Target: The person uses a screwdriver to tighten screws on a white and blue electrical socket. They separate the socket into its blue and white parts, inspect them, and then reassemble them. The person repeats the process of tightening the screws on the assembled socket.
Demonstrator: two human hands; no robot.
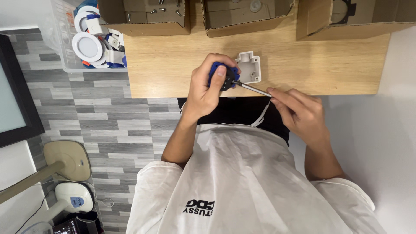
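Observation:
My left hand (207, 86) is closed around the blue and black handle of a screwdriver (225, 77) near the front edge of the wooden table (173, 69). Its thin metal shaft (253, 89) runs to the right, and my right hand (299, 112) pinches the shaft's tip end between the fingers. A small white plastic box (249, 67), open side up, lies on the table just behind the screwdriver handle, apart from both hands.
Three open cardboard boxes stand along the table's far edge: one holding screws (145, 17), a middle one (247, 15), one at the right (346, 17). A clear bin (58, 39) of white round lamp fittings sits at the left. Grey tiled floor lies beyond.

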